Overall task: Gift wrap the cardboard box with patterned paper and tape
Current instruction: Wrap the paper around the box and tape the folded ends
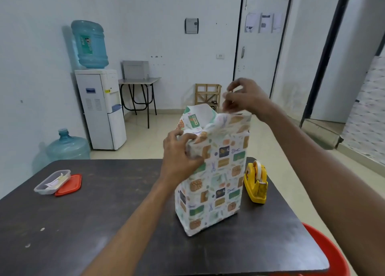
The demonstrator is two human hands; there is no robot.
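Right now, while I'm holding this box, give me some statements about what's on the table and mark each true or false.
1. The wrapped box stands upright on the table. True.
2. The tape dispenser sits left of the box. False: it sits on the box's right.
3. The right hand pinches the paper at the box's top. True.
4. The top is already folded flat and taped. False: the paper there stands open.
5. The red lid is on the clear container. False: it lies beside it.
6. The left hand grips the box's upper left corner. True.
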